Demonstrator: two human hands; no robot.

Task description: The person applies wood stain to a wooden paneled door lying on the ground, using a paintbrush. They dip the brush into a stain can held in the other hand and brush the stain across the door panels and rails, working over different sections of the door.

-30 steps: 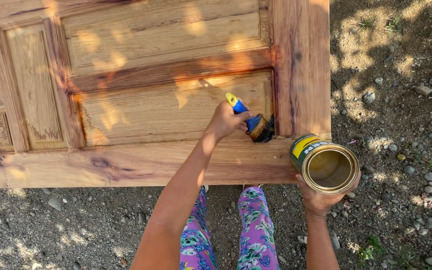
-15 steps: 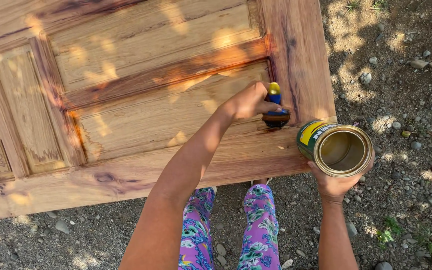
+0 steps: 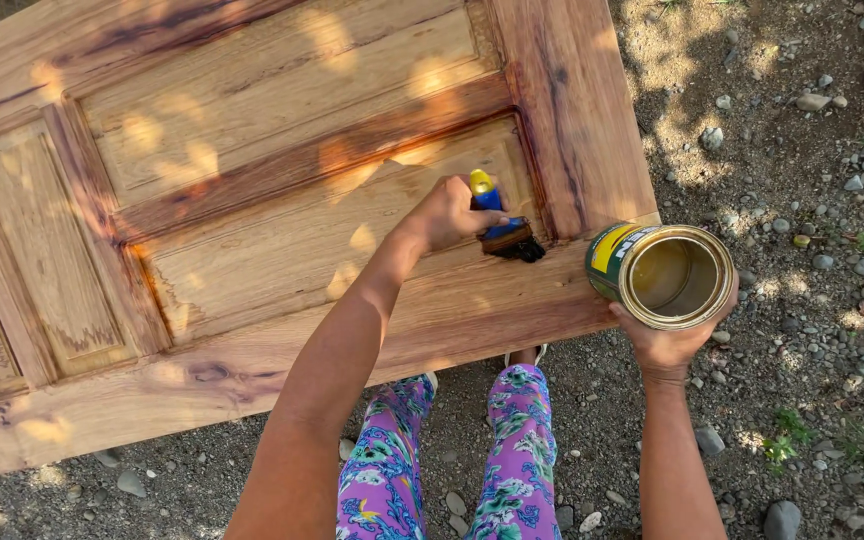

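My left hand [image 3: 447, 213] grips a paintbrush [image 3: 504, 228] with a blue and yellow handle; its dark bristles press on the lower right corner of a recessed panel in a wooden door [image 3: 252, 180] lying flat. The wood around the panel edges looks darker and wet. My right hand [image 3: 667, 345] holds an open metal can [image 3: 664, 275] from below, just off the door's right corner; the can has a green and yellow side and holds an amber liquid.
The door lies raised over dirt ground strewn with pebbles [image 3: 852, 180], thickest at the right. My legs in purple flowered trousers [image 3: 452, 455] stand below the door's near edge. Small weeds [image 3: 787, 440] grow at the lower right.
The brush has shifted along the panel's right end, from the panel's lower right corner to its right edge groove. The can stayed beside the door corner while the view moved closer.
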